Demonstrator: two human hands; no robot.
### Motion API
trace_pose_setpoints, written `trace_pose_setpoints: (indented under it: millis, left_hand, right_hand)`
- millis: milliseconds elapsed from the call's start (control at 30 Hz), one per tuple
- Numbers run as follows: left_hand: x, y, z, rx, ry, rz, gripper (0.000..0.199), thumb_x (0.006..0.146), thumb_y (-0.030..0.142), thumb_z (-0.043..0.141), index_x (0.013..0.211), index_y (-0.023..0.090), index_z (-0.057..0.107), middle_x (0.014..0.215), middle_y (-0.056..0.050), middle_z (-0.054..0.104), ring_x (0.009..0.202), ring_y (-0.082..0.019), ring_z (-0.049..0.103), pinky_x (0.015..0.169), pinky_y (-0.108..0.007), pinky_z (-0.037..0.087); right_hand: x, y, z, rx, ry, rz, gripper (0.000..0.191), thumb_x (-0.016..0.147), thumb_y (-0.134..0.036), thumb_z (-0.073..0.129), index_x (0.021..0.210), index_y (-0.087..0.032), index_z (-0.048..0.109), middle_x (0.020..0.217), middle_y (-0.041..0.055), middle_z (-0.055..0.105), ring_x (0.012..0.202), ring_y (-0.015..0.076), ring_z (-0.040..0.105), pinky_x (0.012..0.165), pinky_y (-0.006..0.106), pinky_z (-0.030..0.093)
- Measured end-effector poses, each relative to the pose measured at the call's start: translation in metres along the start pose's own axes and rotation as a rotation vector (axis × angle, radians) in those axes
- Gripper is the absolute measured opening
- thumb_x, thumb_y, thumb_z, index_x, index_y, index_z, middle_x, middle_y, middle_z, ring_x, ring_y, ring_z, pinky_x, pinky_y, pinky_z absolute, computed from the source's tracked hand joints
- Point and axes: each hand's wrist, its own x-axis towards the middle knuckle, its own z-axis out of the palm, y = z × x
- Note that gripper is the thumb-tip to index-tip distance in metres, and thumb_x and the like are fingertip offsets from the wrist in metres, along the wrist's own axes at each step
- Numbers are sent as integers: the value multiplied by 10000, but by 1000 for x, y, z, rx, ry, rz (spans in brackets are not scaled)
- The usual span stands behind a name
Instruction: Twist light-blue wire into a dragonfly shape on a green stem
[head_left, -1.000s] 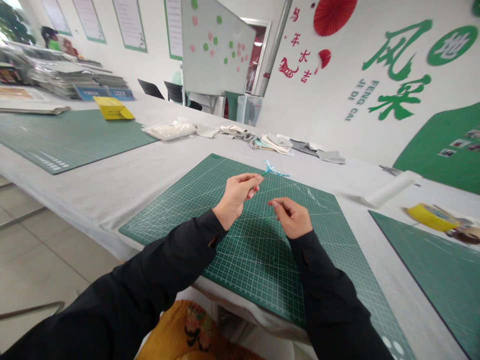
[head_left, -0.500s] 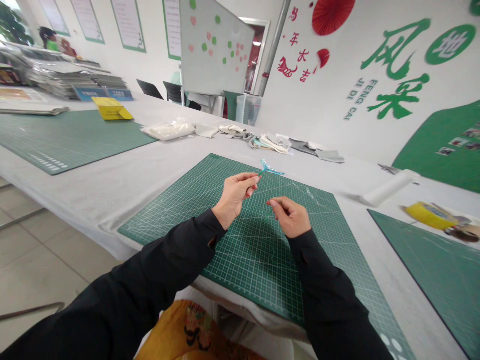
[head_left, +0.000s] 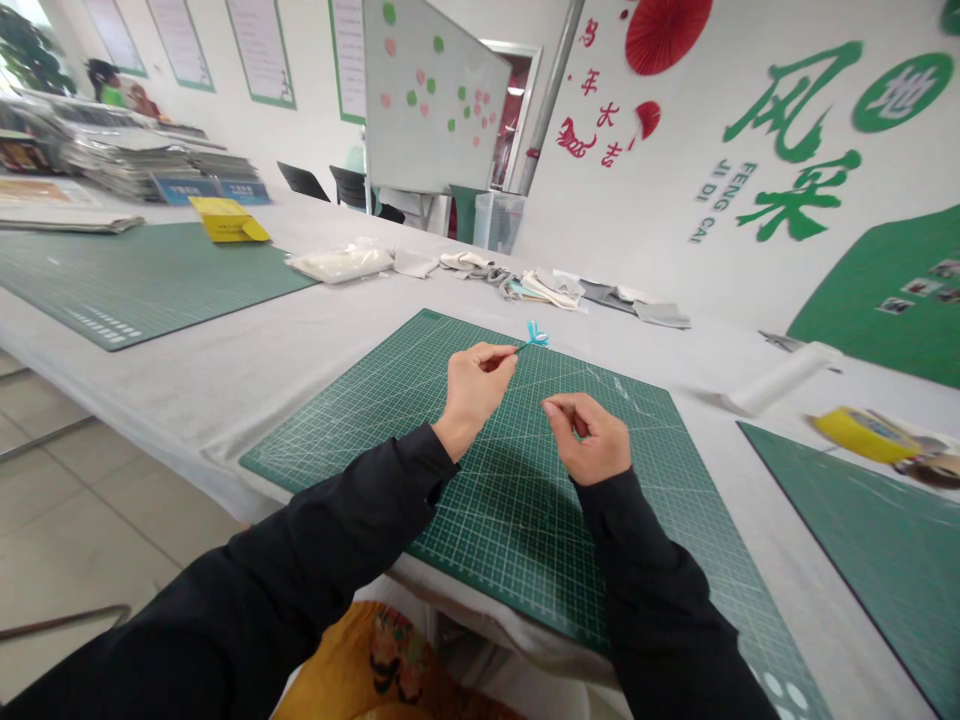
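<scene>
My left hand (head_left: 480, 385) pinches the thin green stem of a small blue-and-white flower (head_left: 536, 335) between thumb and fingertips. The flower's narrow petals stick out past the fingers, above the far part of the green cutting mat (head_left: 480, 530). To the right and a little nearer, my right hand (head_left: 589, 437) is closed in a pinch, apart from the flower. Whatever its fingertips hold, perhaps a thread, is too fine to make out.
Cloth scraps (head_left: 547, 288) and a clear plastic bag (head_left: 341, 262) lie along the table's far side. A second cutting mat (head_left: 150, 285) with a yellow box (head_left: 227, 220) is at left. At right are another mat (head_left: 847, 530), a white roll (head_left: 784, 378) and yellow tape (head_left: 862, 433).
The flower has turned in my left fingers, so its petals now look shorter and point more upward. My right hand has moved slightly right, away from it.
</scene>
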Motion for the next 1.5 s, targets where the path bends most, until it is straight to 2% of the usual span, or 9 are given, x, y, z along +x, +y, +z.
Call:
trace_pose_setpoints:
  millis: [133,267,433,533,667,933,1100,1267,1500]
  left_hand:
    - [-3,4,-4,255,23,229,136,766,158,591,817,158,717,670,-10,603,582,-93,501,577,-229,405]
    - [-5,10,-7,425,-14,320,167,810,154,546,848,161,708,683,-16,583,617,-107,501,619,-228,396]
    - [-7,12,-10,814,-172,350,224,857,167,476,861,176,700,852,-50,597,706,-138,527,642,-250,372]
    - [-9,14,-12,1039,-313,377,269,869,167,434,777,167,687,847,-61,570,674,-150,517,588,-270,335]
    - [-9,16,-14,1161,-424,430,270,851,149,433,711,157,664,825,-63,555,646,-148,508,557,-284,302]
    - [-9,21,-14,1137,-559,596,231,816,136,457,704,157,658,798,-68,595,737,-177,535,560,-292,279]
    - [-9,24,-15,1022,-703,645,224,796,139,482,785,184,701,800,-59,644,782,-187,561,585,-280,311]
    - [-8,29,-18,710,-846,517,228,757,115,536,781,233,729,822,-13,691,766,-149,601,655,-241,385]
    - [-1,38,-21,308,-985,327,168,751,119,588,765,180,744,735,-46,672,657,-121,569,608,-220,411]
  right_hand:
    - [2,1,-2,-87,44,-218,126,845,-171,546,801,-166,665,646,21,623,569,124,497,570,261,431]
    - [4,7,-7,-213,109,-352,115,836,-154,569,840,-180,681,708,39,670,633,146,542,633,287,453]
    - [5,13,-15,-484,112,-417,132,851,-192,568,833,-205,698,671,23,649,626,147,521,637,293,428]
    - [6,14,-17,-578,109,-461,127,851,-204,575,842,-217,701,628,17,609,611,147,478,607,285,400]
    - [7,14,-20,-611,164,-475,103,833,-189,602,827,-222,699,628,16,595,615,153,434,580,285,366]
    - [7,28,-28,-634,267,-393,116,826,-213,611,828,-251,721,673,30,591,618,149,435,588,282,369]
    - [9,33,-32,-564,343,-363,100,809,-234,635,829,-242,732,674,32,594,636,152,470,596,290,398]
    - [11,41,-32,-403,331,-211,119,811,-279,634,778,-228,736,668,28,588,654,156,523,631,314,432]
    - [12,48,-32,-226,370,-85,166,796,-311,644,710,-194,724,636,20,611,573,131,501,548,284,429]
